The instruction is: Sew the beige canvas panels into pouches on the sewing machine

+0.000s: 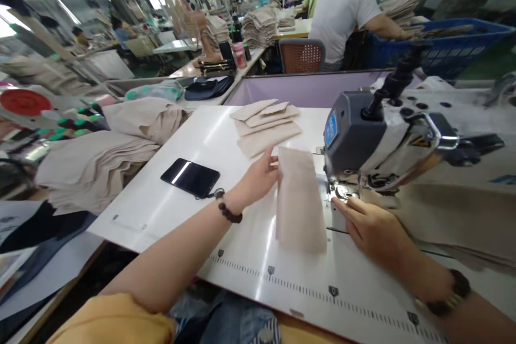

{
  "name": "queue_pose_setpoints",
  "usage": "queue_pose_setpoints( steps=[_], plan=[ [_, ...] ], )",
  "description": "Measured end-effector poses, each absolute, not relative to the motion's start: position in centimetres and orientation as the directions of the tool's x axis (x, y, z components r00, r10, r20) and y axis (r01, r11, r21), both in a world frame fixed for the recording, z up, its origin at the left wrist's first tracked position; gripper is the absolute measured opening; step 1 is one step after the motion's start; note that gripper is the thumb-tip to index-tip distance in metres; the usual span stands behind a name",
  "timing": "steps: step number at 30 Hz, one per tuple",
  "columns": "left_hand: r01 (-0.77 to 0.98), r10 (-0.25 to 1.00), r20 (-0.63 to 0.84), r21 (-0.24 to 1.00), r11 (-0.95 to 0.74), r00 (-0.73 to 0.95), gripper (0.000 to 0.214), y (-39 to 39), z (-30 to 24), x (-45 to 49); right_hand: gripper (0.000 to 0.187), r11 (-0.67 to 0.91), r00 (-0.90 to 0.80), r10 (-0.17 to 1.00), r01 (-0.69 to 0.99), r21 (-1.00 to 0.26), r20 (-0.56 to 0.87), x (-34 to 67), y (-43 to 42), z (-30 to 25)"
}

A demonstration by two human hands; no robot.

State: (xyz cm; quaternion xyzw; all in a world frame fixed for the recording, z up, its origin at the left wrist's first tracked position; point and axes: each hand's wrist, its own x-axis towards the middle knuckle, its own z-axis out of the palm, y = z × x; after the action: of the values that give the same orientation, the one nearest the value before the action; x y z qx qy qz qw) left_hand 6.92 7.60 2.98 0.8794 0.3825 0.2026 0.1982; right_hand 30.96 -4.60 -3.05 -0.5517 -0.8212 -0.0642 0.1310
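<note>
A folded rectangular piece of beige fabric (301, 201) lies on the white sewing table, left of the needle area. My left hand (262, 176) is at its upper left edge, fingers partly stretched and apart; whether they touch the cloth is hard to tell. My right hand (368, 226) rests palm down on the machine bed, index finger stretched toward the needle plate (343, 191) of the sewing machine (357, 134). Nothing shows in its fingers. Beyond my left hand, several beige fabric pieces (266, 123) are spread in a loose pile.
A black phone (190, 178) lies left of my forearm. Stacked beige cloth (92, 166) stands at the far left, with more fabric (463, 220) right of the machine. Behind the purple partition (306, 88), a person in a white shirt (341, 16) reaches toward a blue basket (447, 51).
</note>
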Motion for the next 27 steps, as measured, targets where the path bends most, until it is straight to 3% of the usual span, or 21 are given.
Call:
queue_pose_setpoints(
  steps=[3, 7, 9, 15, 27],
  plan=[
    [0.569, 0.688, 0.239, 0.414, -0.71, 0.685, 0.044, 4.7, 0.8, 7.2, 0.037, 0.381, -0.355, 0.898, 0.923, -0.054, 0.26, 30.8, -4.6, -2.4],
    [0.332, 0.367, 0.1, 0.257, -0.908, 0.925, 0.018, 1.9, 0.7, 9.2, 0.031, 0.4, -0.362, 0.897, 0.909, -0.115, 0.254, 30.7, -4.7, -1.5],
    [0.289, 0.299, 0.045, 0.16, -0.944, 0.953, 0.016, 1.8, 1.0, 10.4, 0.026, 0.428, -0.381, 0.887, 0.891, -0.151, 0.261, 30.7, -4.8, -1.2],
    [0.299, 0.305, 0.031, 0.136, -0.945, 0.952, 0.012, 4.0, 1.1, 12.6, 0.027, 0.511, -0.457, 0.842, 0.846, -0.151, 0.285, 30.8, -5.2, -1.0],
    [0.315, 0.337, 0.092, 0.194, -0.929, 0.937, 0.013, 5.6, 0.4, 12.8, 0.028, 0.411, -0.385, 0.896, 0.907, -0.089, 0.219, 30.2, -4.9, -1.4]
  ],
)
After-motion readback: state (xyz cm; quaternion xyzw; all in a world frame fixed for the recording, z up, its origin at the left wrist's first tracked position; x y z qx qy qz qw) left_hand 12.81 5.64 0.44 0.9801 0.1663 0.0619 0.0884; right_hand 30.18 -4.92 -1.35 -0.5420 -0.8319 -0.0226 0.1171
